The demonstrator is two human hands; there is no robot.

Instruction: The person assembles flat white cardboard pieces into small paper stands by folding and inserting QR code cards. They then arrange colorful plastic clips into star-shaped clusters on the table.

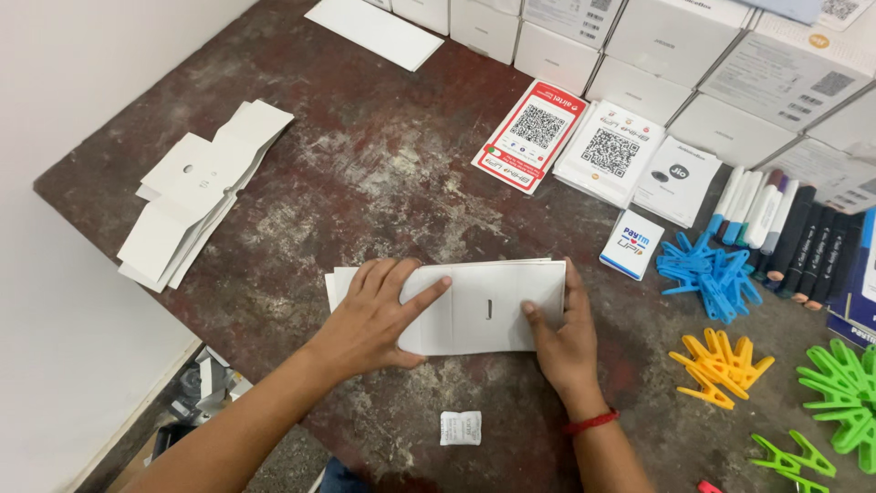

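A stack of flat white card pieces [488, 306] with a small slot in the middle lies on the dark worn table [383, 173]. My left hand [374, 315] presses flat on the stack's left part, fingers spread over it. At the right end, my right hand [564, 342] grips the stack's edge with the thumb on top. A red thread band circles my right wrist. A small white sachet [460, 427] lies on the table just below the stack, between my forearms.
Another pile of folded white cards [196, 196] lies at the left. White boxes [675, 64] line the back. Printed code cards [566, 132], markers [785, 228] and blue [712, 269], orange [721, 365] and green [844, 388] plastic clips fill the right. The table edge drops off at lower left.
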